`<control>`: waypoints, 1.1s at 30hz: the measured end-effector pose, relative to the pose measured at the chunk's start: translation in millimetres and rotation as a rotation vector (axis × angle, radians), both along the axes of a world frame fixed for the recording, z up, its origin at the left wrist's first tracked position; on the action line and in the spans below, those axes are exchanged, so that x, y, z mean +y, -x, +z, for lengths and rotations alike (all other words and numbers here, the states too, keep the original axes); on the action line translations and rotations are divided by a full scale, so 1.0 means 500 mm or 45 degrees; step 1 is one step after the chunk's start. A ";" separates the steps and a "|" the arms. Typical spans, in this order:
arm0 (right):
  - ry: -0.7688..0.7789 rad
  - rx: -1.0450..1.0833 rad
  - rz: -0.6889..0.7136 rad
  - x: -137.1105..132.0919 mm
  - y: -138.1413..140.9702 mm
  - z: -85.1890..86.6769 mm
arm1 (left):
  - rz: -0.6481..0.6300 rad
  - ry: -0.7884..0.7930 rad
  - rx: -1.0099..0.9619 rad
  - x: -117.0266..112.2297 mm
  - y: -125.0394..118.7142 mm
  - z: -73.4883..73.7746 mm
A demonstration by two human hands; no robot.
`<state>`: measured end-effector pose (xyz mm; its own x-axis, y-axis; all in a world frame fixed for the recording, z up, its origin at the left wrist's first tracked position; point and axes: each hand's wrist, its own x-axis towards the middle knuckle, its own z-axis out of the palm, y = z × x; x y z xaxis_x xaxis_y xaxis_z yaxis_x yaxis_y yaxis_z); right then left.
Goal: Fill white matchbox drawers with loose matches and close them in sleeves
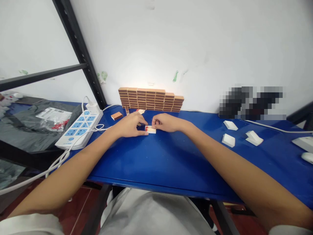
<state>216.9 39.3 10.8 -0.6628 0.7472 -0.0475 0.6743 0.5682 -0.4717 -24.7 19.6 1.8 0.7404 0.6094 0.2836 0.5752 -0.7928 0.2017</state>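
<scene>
An open matchbox tray (151,130) full of red-tipped matches lies on the blue table (156,160). My left hand (130,125) rests beside its left end, fingers curled and touching it. My right hand (163,122) is closed in a pinch over the tray's right end. A small pile of loose matches (141,111) lies just behind my left hand. A stacked wall of brown matchboxes (150,99) stands against the white wall behind. One single matchbox (116,115) lies apart at the left.
A white and blue power strip (79,129) with cables sits at the table's left edge. Three white wedge-shaped pieces (241,135) lie at the right, with a white device (303,143) and a mouse (307,157) beyond. A grey bag (31,127) lies at far left.
</scene>
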 end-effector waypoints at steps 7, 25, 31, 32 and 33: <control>-0.023 0.022 0.018 -0.003 0.001 0.003 | -0.083 0.068 -0.105 -0.008 -0.008 0.011; -0.031 0.001 0.026 -0.003 0.001 -0.001 | -0.131 0.118 -0.175 -0.010 -0.014 0.010; -0.014 0.010 0.025 -0.007 0.003 -0.002 | -0.152 0.134 -0.210 -0.014 -0.015 0.012; -0.008 0.006 0.028 -0.007 0.003 -0.002 | -0.156 0.142 -0.209 -0.014 -0.015 0.012; -0.007 0.005 0.028 -0.008 0.003 -0.002 | -0.158 0.150 -0.207 -0.014 -0.015 0.012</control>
